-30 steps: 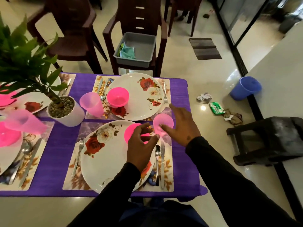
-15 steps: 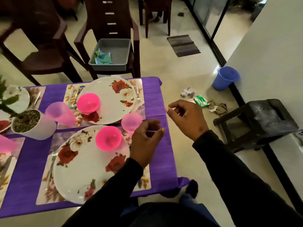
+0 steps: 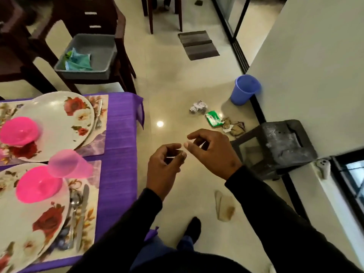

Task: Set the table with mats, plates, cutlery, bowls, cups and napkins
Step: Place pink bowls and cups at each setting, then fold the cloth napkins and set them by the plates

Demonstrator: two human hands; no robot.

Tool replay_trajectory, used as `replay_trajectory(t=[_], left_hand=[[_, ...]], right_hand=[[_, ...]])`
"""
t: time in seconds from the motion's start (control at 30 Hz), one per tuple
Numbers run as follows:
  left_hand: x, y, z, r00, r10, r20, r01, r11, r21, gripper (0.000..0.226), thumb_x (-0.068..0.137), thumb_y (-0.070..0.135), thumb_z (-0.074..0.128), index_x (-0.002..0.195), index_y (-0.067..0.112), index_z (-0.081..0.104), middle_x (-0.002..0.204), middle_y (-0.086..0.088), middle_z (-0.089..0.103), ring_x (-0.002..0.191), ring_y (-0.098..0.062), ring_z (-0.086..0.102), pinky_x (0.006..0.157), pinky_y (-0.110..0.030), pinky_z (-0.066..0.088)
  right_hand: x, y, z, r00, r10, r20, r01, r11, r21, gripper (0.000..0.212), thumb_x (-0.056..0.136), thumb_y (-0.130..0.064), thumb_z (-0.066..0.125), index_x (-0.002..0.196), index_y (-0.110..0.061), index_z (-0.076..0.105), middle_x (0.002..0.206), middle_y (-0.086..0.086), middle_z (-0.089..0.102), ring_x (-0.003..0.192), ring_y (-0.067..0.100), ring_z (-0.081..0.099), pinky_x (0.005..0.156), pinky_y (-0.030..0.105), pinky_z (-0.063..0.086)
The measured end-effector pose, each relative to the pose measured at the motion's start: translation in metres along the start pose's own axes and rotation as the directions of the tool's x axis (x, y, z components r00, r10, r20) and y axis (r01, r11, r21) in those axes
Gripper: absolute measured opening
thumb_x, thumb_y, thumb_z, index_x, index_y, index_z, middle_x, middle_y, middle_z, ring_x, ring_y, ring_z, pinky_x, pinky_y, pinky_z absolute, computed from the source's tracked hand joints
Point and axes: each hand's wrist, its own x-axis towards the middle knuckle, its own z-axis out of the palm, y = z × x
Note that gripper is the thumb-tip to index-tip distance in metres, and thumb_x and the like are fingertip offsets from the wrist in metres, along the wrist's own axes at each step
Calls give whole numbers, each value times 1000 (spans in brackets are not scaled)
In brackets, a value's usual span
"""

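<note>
Your left hand [image 3: 164,166] and right hand [image 3: 211,152] are empty, fingers half curled, over the floor [image 3: 171,91] beside the table [image 3: 120,134].

Dim indoor light, daylight from glass door [image 3: 234,20] top right, lamp glare on floor [image 3: 160,123], wide-angle edge bending, slight motion blur

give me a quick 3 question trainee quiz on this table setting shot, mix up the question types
1. True or false: the translucent pink plastic cup lies on its side beside the near floral plate.
2. Which holds the teal cloth napkins? A: blue plastic cup on the floor; B: grey plastic tub on the chair; C: black stool.
3. Fill in: the left hand and right hand are over the ____, not the table.

Key: 1 true; 2 B; 3 floor
</note>
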Motion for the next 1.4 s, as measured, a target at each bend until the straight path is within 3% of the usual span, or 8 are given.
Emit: replay_trajectory(t=[0.23,0.57,0.67,0.8,0.97,1.13,1.23,1.4], left_hand=[[28,5,20,999,-18,-39,20,999,36,17,93,24,68,109,29,65,98,3,71,86,-13,70,67,-24,58],[157,39,30,989,45,-138,-51,998,-42,5,95,20,65,97,24,67,87,4,71,83,-17,69,65,-27,58],[224,57,32,994,0,-107,-8,997,-72,9,95,16,66,88,22,67,81,4,69,78,-20,65,66,-33,55],[306,77,28,993,-83,-79,83,997,-4,20,93,14,64,74,10,65,70,0,64,70,-15,59,70,-39,50],[394,113,19,990,-101,-95,112,987,117,48,92,1,56,53,28,52,45,17,54,49,4,54,56,-19,38],[462,129,6,972,-107,-208,116,993,30,45,94,-1,56,62,31,55,52,21,58,56,-1,55,56,-11,41],[502,134,-8,956,-69,-284,79,997,24,28,94,11,62,75,32,64,66,19,65,65,1,60,60,-16,45],[574,155,-40,855,-92,-510,100,995,-12,8,92,19,70,93,26,67,85,5,69,78,-10,65,64,-19,48]], right_hand=[[49,12,-19,999,-40,-1,40,998,53,19,89,-40,70,103,-27,72,75,-13,67,70,3,62,64,13,46],[193,-13,-24,945,-238,226,230,971,62,22,89,-34,70,109,-23,71,86,-10,68,74,5,65,68,13,51],[257,-17,-38,935,-237,262,245,970,2,22,90,-35,70,109,-25,70,89,-11,68,76,4,65,75,10,49],[332,-26,-44,909,-205,363,250,965,-81,27,91,-42,66,113,-28,68,98,-13,65,83,4,63,74,17,54],[434,-39,-37,902,-231,364,266,963,-48,26,89,-39,69,111,-26,69,100,-12,64,86,5,63,69,15,51],[518,-50,-18,889,-265,372,269,962,43,18,87,-33,70,104,-27,70,100,-13,64,88,4,62,73,18,51],[576,-56,-4,863,-302,406,297,952,77,16,87,-34,69,101,-28,71,100,-14,64,88,4,62,73,19,51],[687,-79,16,763,-401,507,376,913,156,16,87,-30,71,100,-20,71,93,-8,68,83,7,64,73,20,52]])
